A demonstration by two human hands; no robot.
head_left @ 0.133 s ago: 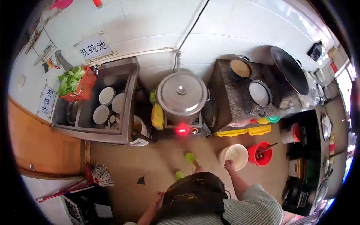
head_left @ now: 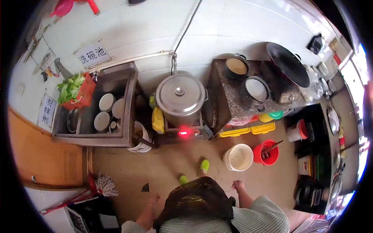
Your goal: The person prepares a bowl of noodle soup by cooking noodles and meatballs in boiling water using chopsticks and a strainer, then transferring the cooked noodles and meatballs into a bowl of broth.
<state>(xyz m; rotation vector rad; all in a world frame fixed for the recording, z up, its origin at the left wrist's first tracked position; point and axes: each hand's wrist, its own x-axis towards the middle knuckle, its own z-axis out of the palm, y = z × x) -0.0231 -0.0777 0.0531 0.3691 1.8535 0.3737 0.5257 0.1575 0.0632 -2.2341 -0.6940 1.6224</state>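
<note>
My right hand (head_left: pixel 238 185) hangs near my right side over the floor, a short way below the white bucket (head_left: pixel 238 157) and apart from it. Its fingers look loosely bent and apart, with nothing seen in them. Pale grainy contents show inside that bucket. Just right of it stands a red bucket (head_left: pixel 266 152) with a long-handled tool in it. On my left, my left hand (head_left: pixel 154 200) is low beside the dark apron (head_left: pixel 194 200); blur hides its fingers, and I see no object there.
Ahead, a large lidded steel pot (head_left: pixel 180 97) sits on a burner with a lit red display. A sink (head_left: pixel 130 112) with bowls is at left, below a red basket (head_left: pixel 83 93) of greens. At right is a stone counter (head_left: pixel 229 97) with pots and a wok. A mop (head_left: pixel 105 185) lies lower left.
My right hand has drawn back from the white bucket's rim toward my body. My left hand has swung outward a little. My right foot has shifted right, and the whole view has shifted slightly.
</note>
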